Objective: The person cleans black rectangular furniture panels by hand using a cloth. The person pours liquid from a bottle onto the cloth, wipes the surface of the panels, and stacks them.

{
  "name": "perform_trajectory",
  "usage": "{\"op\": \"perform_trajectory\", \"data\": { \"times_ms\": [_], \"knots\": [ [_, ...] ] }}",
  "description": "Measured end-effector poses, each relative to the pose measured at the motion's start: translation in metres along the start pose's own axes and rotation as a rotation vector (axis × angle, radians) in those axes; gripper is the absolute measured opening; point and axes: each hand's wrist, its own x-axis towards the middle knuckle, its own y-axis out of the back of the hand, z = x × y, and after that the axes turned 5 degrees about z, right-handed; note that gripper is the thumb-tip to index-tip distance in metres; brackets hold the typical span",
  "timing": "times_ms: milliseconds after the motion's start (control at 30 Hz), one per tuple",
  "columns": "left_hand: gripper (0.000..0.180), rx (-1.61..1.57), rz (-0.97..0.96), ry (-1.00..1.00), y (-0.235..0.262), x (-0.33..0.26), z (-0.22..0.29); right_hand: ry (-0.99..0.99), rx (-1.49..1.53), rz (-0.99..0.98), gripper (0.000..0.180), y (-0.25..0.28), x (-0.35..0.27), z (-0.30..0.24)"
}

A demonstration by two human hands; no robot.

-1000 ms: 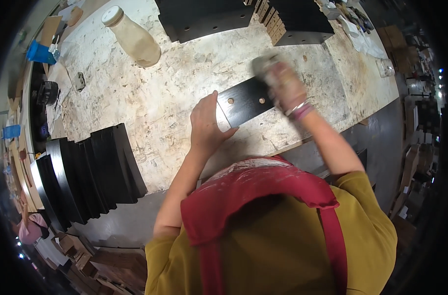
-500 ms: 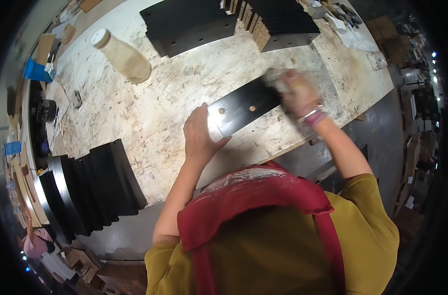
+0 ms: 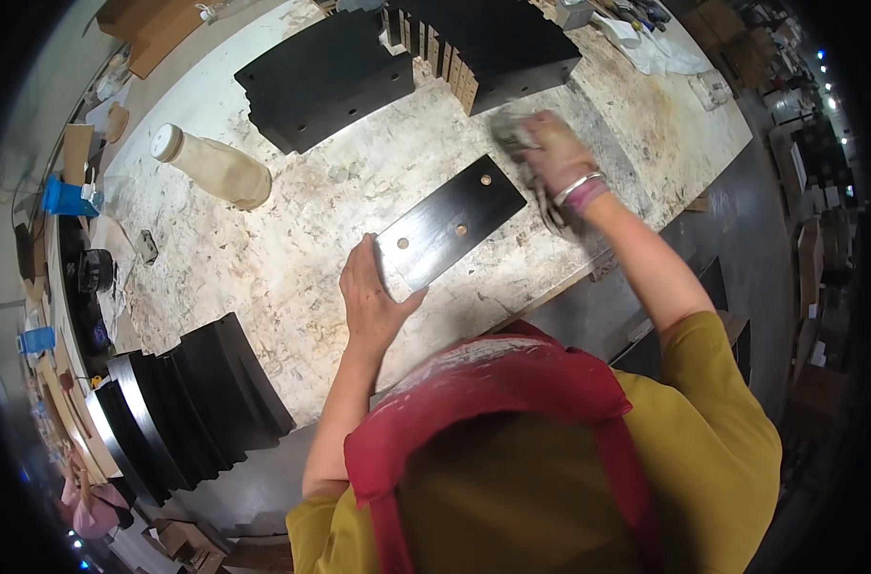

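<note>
A narrow black board (image 3: 450,225) with three round holes lies flat and slanted on the stained white tabletop. My left hand (image 3: 371,298) holds its near left end, thumb on one side and fingers on the other. Just past the far right end, my right hand (image 3: 558,158) grips a crumpled greyish rag (image 3: 512,132), smeared by motion. Part of the rag hangs down beside the wrist. The board's upper face is bare and shiny near the left hand.
Behind the board stand stacked black panels (image 3: 330,86) and a row of black boards (image 3: 521,53). A cloudy capped bottle (image 3: 220,172) is at the left. More black boards (image 3: 215,383) overhang the table's left front edge. Tools (image 3: 636,14) and a white cloth (image 3: 655,53) lie far right.
My right hand with the rag has moved off the board's far end, uncovering the third hole. The left hand still holds the near end. The whole view has shifted slightly.
</note>
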Motion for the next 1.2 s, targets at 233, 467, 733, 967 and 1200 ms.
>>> {"op": "perform_trajectory", "data": {
  "times_ms": [233, 467, 733, 967, 1200],
  "knots": [
    [0.111, 0.01, -0.049, 0.012, 0.001, -0.004, 0.002, -0.328, 0.227, -0.23, 0.033, -0.03, 0.01, -0.019],
    [0.11, 0.021, -0.046, -0.014, 0.003, -0.006, -0.002, 0.177, -0.084, -0.15, 0.04, -0.038, -0.01, -0.027],
    [0.102, -0.011, -0.079, 0.013, 0.003, -0.001, 0.001, -0.14, 0.154, -0.298, 0.025, 0.012, 0.002, -0.068],
    [0.103, -0.021, -0.071, -0.006, 0.005, -0.002, 0.004, -0.046, 0.088, -0.198, 0.026, -0.021, 0.0, -0.064],
    [0.1, 0.072, -0.217, -0.127, 0.015, 0.017, 0.022, -0.313, 0.019, -0.055, 0.053, 0.019, -0.013, 0.077]
  ]
}}
